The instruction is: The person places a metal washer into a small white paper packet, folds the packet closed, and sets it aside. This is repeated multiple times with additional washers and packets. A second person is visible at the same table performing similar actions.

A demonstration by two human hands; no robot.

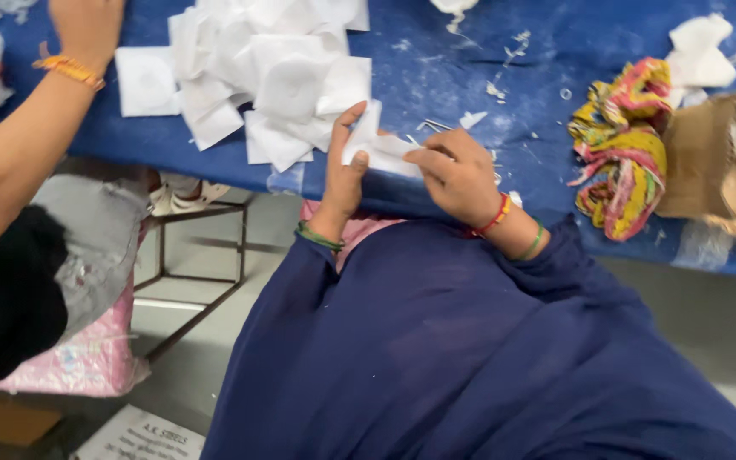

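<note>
Left hand: from my seat I see it upright at the near edge of the counter, thumb raised, fingers closed on the left end of a white fabric piece.
Right hand: knuckles up, fingers pinched on the right end of the same piece, just beside the left hand.
White fabric piece: held between both hands right at the counter's near edge; its long axis runs roughly left to right, tipped slightly, with the left end higher and pointing toward the pile.
Pile of white fabric pieces: heaped on the blue counter just beyond the left hand, squares overlapping at many angles.
Wrists: I make out a green bangle on the left, red and green bangles on the right.
Multicoloured cloth: bunched on the counter to the right, well apart from the hands.
Cardboard box: lying open at the right edge, touching the cloth.
Other person's arm: reaching onto the counter at the left, with an orange bangle.
Scraps: small white bits scattered across the blue surface.
</note>
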